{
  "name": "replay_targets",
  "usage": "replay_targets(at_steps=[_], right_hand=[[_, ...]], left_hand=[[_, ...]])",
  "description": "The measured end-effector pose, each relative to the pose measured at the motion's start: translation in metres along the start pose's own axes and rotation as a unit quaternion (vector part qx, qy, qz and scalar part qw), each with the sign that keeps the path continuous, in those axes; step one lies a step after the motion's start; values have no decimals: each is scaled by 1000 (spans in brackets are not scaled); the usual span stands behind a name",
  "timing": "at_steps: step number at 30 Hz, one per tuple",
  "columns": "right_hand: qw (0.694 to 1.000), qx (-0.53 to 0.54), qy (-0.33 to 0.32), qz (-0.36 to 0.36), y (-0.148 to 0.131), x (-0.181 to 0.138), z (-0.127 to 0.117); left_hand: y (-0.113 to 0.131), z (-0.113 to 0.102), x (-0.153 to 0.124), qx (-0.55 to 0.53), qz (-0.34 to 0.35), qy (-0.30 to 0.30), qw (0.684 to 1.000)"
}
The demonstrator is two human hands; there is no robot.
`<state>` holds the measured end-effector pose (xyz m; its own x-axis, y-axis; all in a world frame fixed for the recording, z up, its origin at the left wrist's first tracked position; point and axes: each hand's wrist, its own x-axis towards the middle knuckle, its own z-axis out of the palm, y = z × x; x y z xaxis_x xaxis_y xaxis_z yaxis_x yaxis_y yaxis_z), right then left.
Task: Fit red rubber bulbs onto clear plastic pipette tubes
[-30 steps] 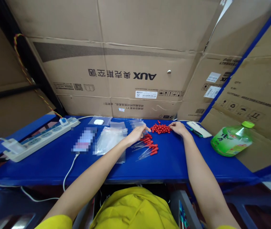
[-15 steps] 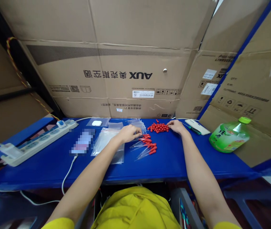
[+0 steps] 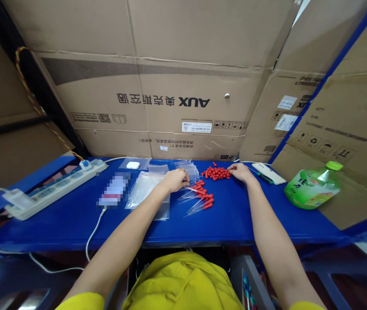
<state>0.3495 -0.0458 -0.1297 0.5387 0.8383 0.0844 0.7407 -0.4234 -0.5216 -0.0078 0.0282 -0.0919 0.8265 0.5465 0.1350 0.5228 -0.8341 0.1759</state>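
Note:
My left hand (image 3: pixel 176 179) is closed, its fingers curled at the near edge of a pile of clear thin tubes (image 3: pixel 192 170). Whatever it grips is hidden behind the fingers. At the right end of a heap of small red rubber bulbs (image 3: pixel 215 173), my right hand (image 3: pixel 240 172) pinches a bulb at its fingertips. Several droppers (image 3: pixel 199 200), clear tapered tubes capped with red bulbs, lie in a fanned row on the blue table (image 3: pixel 231 215), just nearer to me than the left hand.
Clear plastic bags (image 3: pixel 143 189) lie under my left forearm. Leftward are a phone (image 3: pixel 114 189) on a cable, a white earbud case (image 3: pixel 133 165) and a power strip (image 3: pixel 57 189). Rightward are a white slab-like object (image 3: pixel 272 173) and a green bottle (image 3: pixel 312 187). Cardboard (image 3: pixel 164 77) walls the back.
The view has shifted slightly. My left hand has drawn a little to the left, with its fingers curled further in. My right hand stays at the edge of the red bulbs.

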Motion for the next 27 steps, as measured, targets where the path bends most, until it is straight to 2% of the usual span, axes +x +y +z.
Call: replay_targets(at_steps=[5, 9, 12, 15, 17, 19, 21, 24, 27], right_hand=[[1000, -7, 12, 0, -4, -5, -5], [999, -14, 50, 7, -12, -9, -11], [994, -9, 104, 8, -26, -14, -14], [977, 61, 197, -59, -50, -25, -13], [958, 131, 221, -128, -69, -35, -10], [939, 202, 204, -188, -88, -46, -4], [918, 283, 159, -228, -105, -58, 3], [882, 390, 73, -255, -125, -73, 15], [854, 450, 35, -259, -137, -82, 25]], left_hand=[[1, -1, -1, 14, 1, 9, 1000], [0, -3, -2, 5, 9, 68, 998], [0, -2, -1, -54, 6, 105, 993], [3, 1, 3, -151, 3, 131, 980], [8, 2, 5, -212, -9, 169, 963], [13, 3, 5, -270, -25, 195, 943], [19, 2, 5, -312, -32, 202, 928], [24, 2, 4, -347, -21, 219, 912], [28, 3, 4, -372, -14, 231, 899]])
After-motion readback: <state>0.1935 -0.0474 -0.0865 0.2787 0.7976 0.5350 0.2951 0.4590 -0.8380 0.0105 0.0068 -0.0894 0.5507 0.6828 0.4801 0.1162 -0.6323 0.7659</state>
